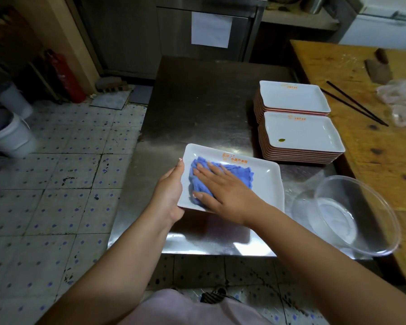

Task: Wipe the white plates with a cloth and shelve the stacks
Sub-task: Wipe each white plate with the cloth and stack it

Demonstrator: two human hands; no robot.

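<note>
Right hand (223, 191): fingers flat, pressing the blue cloth (239, 177) into the plate.
Left hand (170, 191): grips the white plate (265, 184) by its left short edge, thumb over the rim.
Plate axis: long side runs from left hand rightward, under the right palm.
Stacks (300, 134): beyond the right hand; nearer one shows a green spot.
Surface: steel table (197, 109); clear bowl (352, 214) right of the hands.
Room: tiled kitchen floor to the left.

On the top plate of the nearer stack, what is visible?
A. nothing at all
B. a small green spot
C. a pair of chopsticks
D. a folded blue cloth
B: the top plate of the nearer stack carries a small green spot; the blue cloth lies under the right hand on another plate, and the chopsticks lie on the wooden board.
</note>
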